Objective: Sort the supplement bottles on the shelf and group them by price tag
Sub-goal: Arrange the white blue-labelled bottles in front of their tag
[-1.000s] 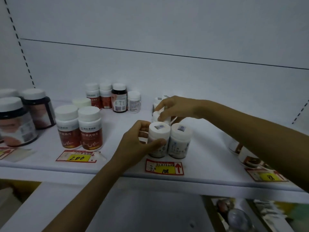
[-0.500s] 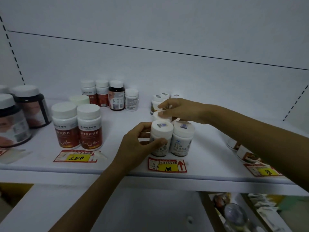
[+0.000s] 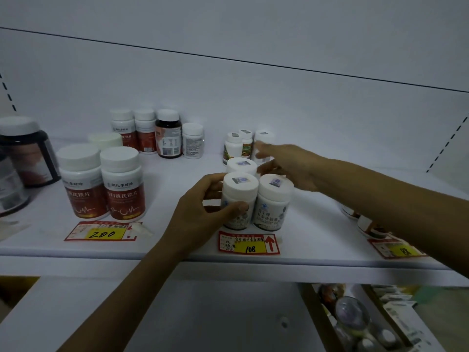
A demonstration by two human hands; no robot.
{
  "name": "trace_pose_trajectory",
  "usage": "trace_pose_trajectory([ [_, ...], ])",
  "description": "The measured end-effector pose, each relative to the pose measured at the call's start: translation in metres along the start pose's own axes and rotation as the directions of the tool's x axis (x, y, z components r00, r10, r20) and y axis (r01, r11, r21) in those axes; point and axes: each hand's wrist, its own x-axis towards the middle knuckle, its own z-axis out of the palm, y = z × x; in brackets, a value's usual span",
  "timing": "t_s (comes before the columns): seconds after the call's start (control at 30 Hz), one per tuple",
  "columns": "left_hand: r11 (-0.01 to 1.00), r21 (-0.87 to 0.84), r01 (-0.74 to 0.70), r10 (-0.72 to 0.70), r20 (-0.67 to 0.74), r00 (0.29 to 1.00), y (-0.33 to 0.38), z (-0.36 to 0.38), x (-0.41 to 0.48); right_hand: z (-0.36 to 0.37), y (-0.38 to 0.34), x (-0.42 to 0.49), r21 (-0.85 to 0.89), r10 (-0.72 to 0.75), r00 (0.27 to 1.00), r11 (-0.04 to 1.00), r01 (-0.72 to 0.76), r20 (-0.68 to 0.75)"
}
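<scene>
Head view: on the white shelf [image 3: 177, 252], two red-labelled white-capped bottles [image 3: 124, 184] stand behind the yellow 200 price tag [image 3: 101, 232]. Three small white plastic bottles [image 3: 274, 199] cluster behind the yellow 108 price tag [image 3: 250, 244], so both groups look formed. The mixed far row [image 3: 167, 134] seems still unsorted. The left hand [image 3: 203, 212] grips the cluster's near-left bottle [image 3: 238, 196], thumb across its front. The right hand [image 3: 291, 166], fingers stretched and holding nothing, reaches past the cluster toward a small white far bottle [image 3: 264, 137].

Matt white plastic bottle [image 3: 238, 199] — smooth white shelf [image 3: 177, 252].
</scene>
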Motion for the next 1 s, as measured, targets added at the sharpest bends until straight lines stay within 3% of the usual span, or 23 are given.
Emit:
trace_pose_trajectory([
  [0.17, 1.0, -0.009, 0.012, -0.013, -0.049, 0.999, -0.002, 0.0, 0.002, -0.028, -0.014, 0.045, -0.235, -0.171, 0.963, 0.965, 0.12, -0.21],
  [0.3, 0.999, 0.003, 0.038, -0.037, -0.062, 0.997, -0.003, 0.0, 0.003, -0.031, -0.019, 0.087, -0.475, -0.318, 0.918, 0.862, 0.175, -0.238],
  [0.53, 0.998, 0.016, 0.063, -0.062, -0.06, 0.996, -0.003, -0.003, 0.006, -0.027, -0.012, 0.132, -0.712, -0.318, 0.915, 0.7, 0.05, -0.248],
  [0.63, 0.998, 0.014, 0.06, -0.06, -0.049, 0.997, -0.002, -0.002, 0.005, -0.026, -0.006, 0.134, -0.702, -0.354, 0.888, 0.71, 0.051, -0.294],
  [0.8, 0.999, 0.006, 0.052, -0.052, -0.043, 0.998, 0.003, -0.001, 0.004, -0.03, -0.005, 0.119, -0.685, -0.319, 0.921, 0.723, 0.085, -0.223],
  [1.0, 0.999, -0.023, 0.035, -0.038, -0.12, 0.992, 0.008, -0.004, 0.001, -0.036, -0.026, 0.064, -0.44, -0.357, 0.914, 0.864, 0.243, -0.195],
])
